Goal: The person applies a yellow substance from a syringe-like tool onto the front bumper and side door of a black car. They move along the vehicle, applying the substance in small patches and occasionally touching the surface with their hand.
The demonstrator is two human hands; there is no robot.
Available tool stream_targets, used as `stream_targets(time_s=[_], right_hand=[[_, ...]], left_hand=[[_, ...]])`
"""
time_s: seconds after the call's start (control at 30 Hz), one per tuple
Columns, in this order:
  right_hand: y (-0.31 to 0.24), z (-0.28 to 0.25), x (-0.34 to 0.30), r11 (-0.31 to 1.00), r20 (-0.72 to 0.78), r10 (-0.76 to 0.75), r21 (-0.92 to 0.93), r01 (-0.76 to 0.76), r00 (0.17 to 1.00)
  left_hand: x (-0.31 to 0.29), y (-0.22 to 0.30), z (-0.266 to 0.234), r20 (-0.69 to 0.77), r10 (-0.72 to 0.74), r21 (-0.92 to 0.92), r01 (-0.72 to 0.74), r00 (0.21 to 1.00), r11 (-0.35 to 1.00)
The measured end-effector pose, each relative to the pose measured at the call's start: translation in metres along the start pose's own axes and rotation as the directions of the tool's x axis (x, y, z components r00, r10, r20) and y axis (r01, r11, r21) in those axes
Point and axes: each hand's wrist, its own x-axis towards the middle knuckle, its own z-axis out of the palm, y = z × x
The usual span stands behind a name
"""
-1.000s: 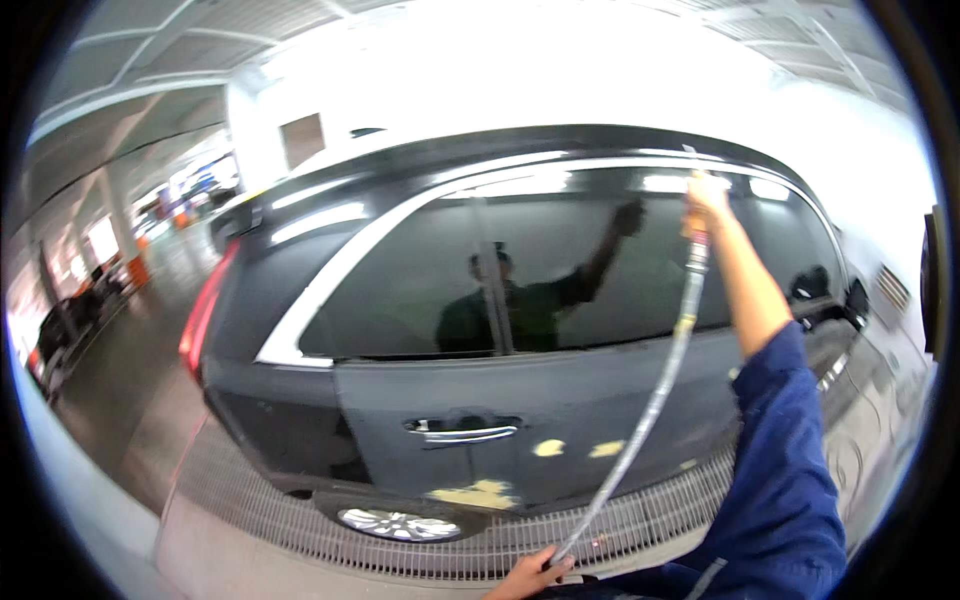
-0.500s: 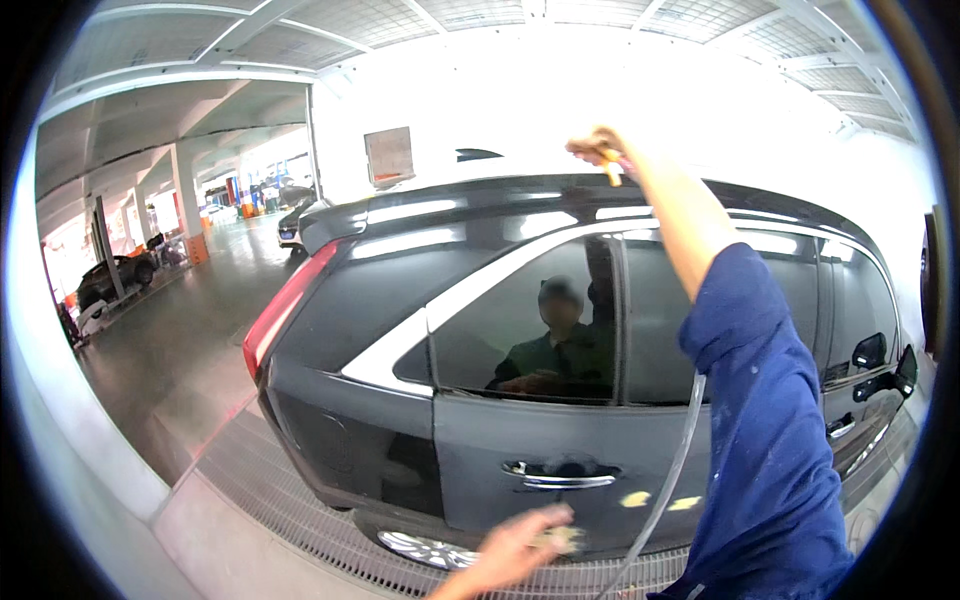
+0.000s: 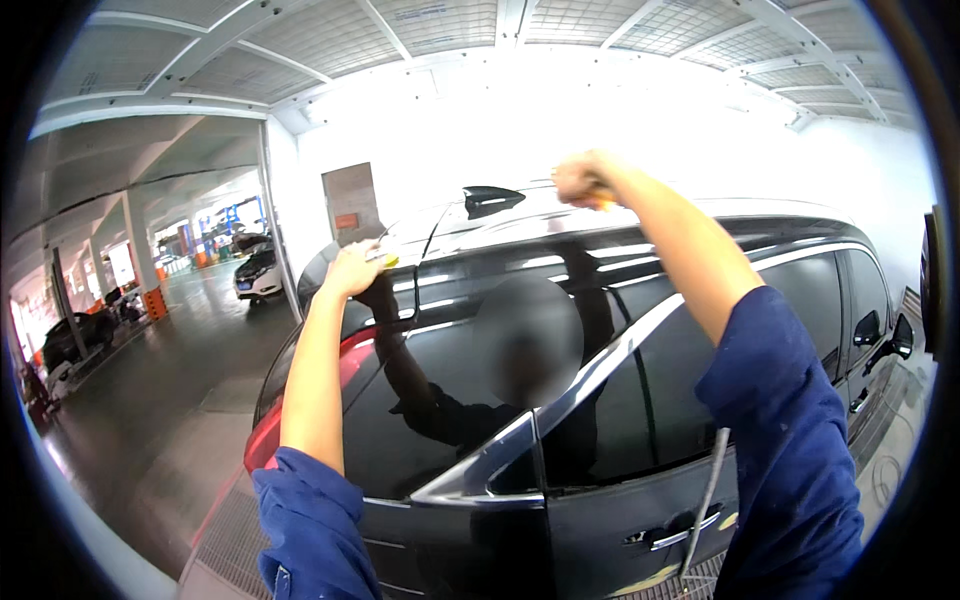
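Note:
A black car (image 3: 470, 400) stands side-on before me, its roof at the level of my hands. My left hand (image 3: 352, 270) is bent over the rear end of the roof, its fingers closed on a small yellow piece (image 3: 390, 262) whose kind I cannot make out. Above the roof, my right hand (image 3: 585, 180) is blurred and curled around an orange-yellow piece (image 3: 603, 200); its shape is mostly hidden. A black fin antenna (image 3: 492, 201) rises from the roof between both hands. From near my right sleeve a grey hose (image 3: 708, 490) hangs down past the door handle (image 3: 680, 532).
White booth walls and a panelled ceiling (image 3: 440, 30) surround the car. Floor grating (image 3: 225, 545) runs along its near side. At left, a wide opening leads to a workshop with a white car (image 3: 260, 272), a dark car (image 3: 80, 340) and pillars (image 3: 140, 240). The side mirror (image 3: 902, 337) juts out at right.
My left hand has risen from beside the door to the rear of the roof. My right hand stays above the roof. The view has shifted closer over the car's rear side.

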Motion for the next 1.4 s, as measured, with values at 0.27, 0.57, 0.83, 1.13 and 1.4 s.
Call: stream_targets(time_s=[0.27, 0.57, 0.83, 1.13, 1.4], right_hand=[[0.087, 0.008, 0.006, 0.87, 0.085, 0.447, 0.188, -0.455, 0.891], [-0.179, 0.005, 0.062, 0.951, 0.036, -0.293, 0.114, 0.287, 0.956], [-0.128, -0.012, -0.01, 0.977, 0.051, -0.167, 0.139, 0.159, 0.985], [-0.084, 0.109, -0.186, 0.76, -0.049, -0.599, 0.279, 0.587, 0.799], [-0.084, 0.267, -0.314, 0.778, 0.165, -0.441, 0.56, 0.285, 0.882]], left_hand=[[0.022, -0.029, 0.022, -0.245, 0.044, -0.03, -0.053, 0.968, 0.998], [0.008, -0.027, -0.015, -0.257, -0.075, -0.02, 0.072, 0.964, 0.997], [0.019, -0.086, 0.007, -0.113, 0.093, -0.049, -0.099, 0.989, 0.994], [0.038, -0.014, 0.023, 0.071, 0.157, -0.117, -0.148, 0.985, 0.982], [-0.131, 0.059, 0.004, -0.425, 0.205, 0.002, -0.225, 0.882, 0.974]])
